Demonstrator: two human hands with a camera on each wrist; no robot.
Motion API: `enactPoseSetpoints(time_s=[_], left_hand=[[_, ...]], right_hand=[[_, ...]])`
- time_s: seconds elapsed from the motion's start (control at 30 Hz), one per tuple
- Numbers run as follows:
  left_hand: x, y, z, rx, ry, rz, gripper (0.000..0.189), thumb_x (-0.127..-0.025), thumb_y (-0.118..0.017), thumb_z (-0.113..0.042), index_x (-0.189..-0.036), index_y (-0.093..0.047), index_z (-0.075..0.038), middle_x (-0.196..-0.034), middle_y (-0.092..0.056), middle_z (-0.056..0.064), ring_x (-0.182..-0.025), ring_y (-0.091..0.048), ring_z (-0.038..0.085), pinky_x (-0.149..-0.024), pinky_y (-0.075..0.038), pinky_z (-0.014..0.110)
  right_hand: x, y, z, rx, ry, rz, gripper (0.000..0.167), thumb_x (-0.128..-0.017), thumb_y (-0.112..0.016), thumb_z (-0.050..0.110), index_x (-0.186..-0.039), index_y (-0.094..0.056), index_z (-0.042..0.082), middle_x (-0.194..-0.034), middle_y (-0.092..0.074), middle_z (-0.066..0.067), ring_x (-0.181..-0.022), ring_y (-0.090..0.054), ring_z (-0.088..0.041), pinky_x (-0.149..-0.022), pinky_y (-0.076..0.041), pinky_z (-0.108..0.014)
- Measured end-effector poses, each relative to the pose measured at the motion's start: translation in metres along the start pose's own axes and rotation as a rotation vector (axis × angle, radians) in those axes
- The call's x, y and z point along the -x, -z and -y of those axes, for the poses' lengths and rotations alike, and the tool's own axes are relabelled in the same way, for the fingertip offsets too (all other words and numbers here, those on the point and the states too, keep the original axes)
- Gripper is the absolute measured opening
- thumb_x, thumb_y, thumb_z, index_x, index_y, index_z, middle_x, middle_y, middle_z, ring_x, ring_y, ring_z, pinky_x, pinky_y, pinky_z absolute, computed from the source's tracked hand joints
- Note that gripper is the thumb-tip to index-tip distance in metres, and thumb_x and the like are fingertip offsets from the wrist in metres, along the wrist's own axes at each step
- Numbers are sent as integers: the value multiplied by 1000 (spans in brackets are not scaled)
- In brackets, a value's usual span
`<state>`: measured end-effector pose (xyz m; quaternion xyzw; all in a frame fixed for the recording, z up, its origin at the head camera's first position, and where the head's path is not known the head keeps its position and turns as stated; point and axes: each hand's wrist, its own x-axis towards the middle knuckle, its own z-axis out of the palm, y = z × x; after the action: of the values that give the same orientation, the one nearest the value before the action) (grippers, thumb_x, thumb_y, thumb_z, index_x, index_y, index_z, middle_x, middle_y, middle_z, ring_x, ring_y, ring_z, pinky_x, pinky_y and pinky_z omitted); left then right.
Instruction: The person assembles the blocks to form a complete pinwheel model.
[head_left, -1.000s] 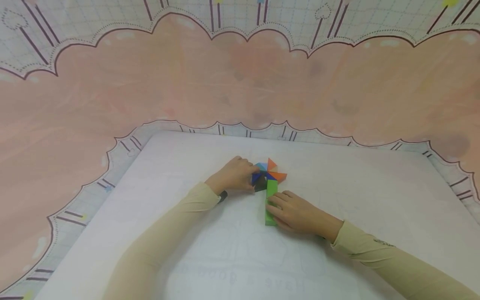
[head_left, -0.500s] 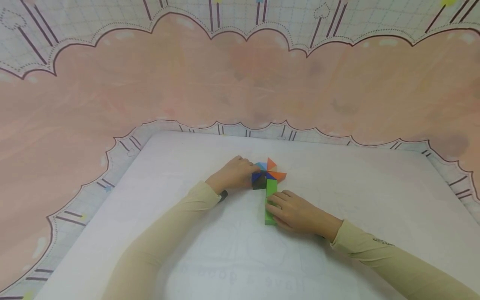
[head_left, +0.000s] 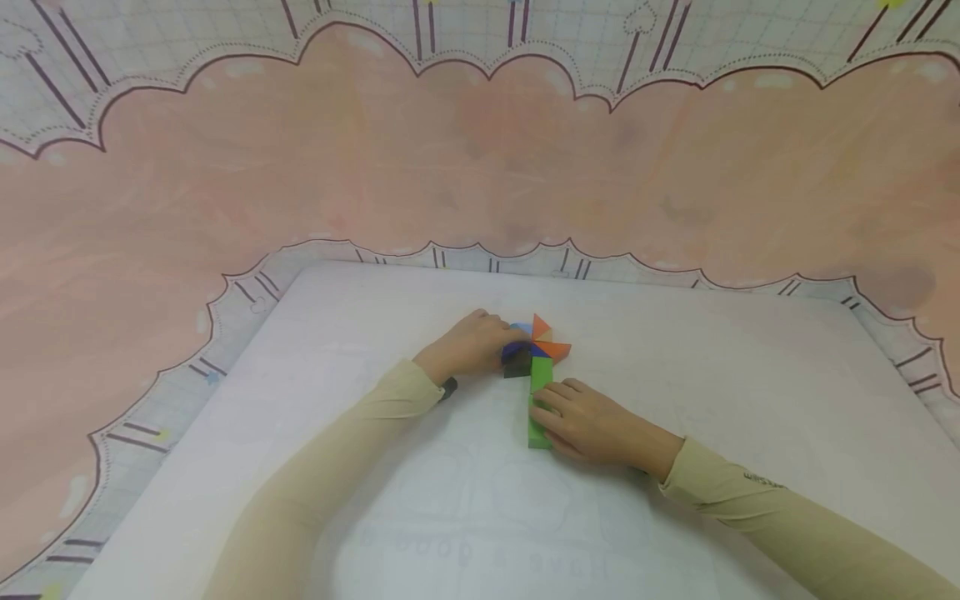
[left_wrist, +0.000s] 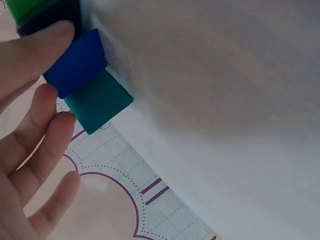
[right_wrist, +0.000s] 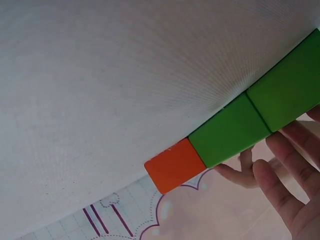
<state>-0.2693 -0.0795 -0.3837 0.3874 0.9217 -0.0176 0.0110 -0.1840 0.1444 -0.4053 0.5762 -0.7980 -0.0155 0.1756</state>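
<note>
Triangular blocks make a pinwheel in the head view, with two orange blocks (head_left: 555, 351), a light blue block (head_left: 521, 327) and blue ones. Below it, two green blocks (head_left: 541, 375) stand end to end like a stem. My left hand (head_left: 474, 346) pinches a dark block (head_left: 517, 365) beside the stem's top; its thumb lies on that block in the left wrist view, with a blue block (left_wrist: 77, 65) and a teal block (left_wrist: 100, 102) alongside. My right hand (head_left: 588, 421) grips the nearer green block (right_wrist: 287, 82), fingers over its top, thumb hidden.
The white table (head_left: 390, 533) carries faint printed lettering near the front. Beyond its far edge hangs a pink cloth (head_left: 480, 167) with a scalloped border. A dark strap end (head_left: 448, 388) shows at the left cuff.
The dark block has turned from a slant to lie square beside the green stem. My left fingers have shifted slightly right over the blue pieces. The right hand stays on the green block.
</note>
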Motion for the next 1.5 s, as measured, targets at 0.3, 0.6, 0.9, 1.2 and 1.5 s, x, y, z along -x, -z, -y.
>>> enactPoseSetpoints(time_s=[0.3,0.6,0.9,1.2,1.5], left_hand=[[3,4,-3,23,18,37,51,-78,-74,-29,-125,-56,-24,-107,-69,-1,-99,-62,18,-94,-43,35],[16,4,-5,16,-14,25,44,-75,-73,-44,-112,-63,-23,-101,-70,-4,-92,-61,15,-90,-43,34],[15,5,8,-23,89,-46,35,-84,-67,-37,-114,-63,-19,-101,-69,-1,-94,-61,18,-93,-43,36],[3,2,5,34,61,23,41,-81,-71,-36,-118,-63,-21,-108,-69,-2,-100,-61,16,-98,-41,36],[-9,-2,8,-41,-13,-6,34,-84,-70,-24,-116,-62,-25,-108,-69,-5,-101,-61,14,-96,-42,33]], right_hand=[[-1,2,0,7,-1,8,28,-85,-63,21,-110,-59,10,-110,-62,-5,-104,-57,-20,-87,-49,-36],[-2,2,1,11,1,13,28,-84,-64,21,-110,-59,9,-110,-63,-5,-103,-58,-20,-86,-49,-36],[-2,2,1,6,-6,30,30,-84,-64,23,-111,-61,10,-110,-64,-5,-104,-58,-21,-89,-49,-36],[-3,2,4,13,-6,42,30,-86,-63,24,-112,-60,10,-112,-63,-5,-106,-59,-21,-91,-49,-37],[-2,2,3,17,4,0,29,-83,-64,21,-109,-60,9,-109,-63,-5,-103,-58,-20,-88,-49,-36]])
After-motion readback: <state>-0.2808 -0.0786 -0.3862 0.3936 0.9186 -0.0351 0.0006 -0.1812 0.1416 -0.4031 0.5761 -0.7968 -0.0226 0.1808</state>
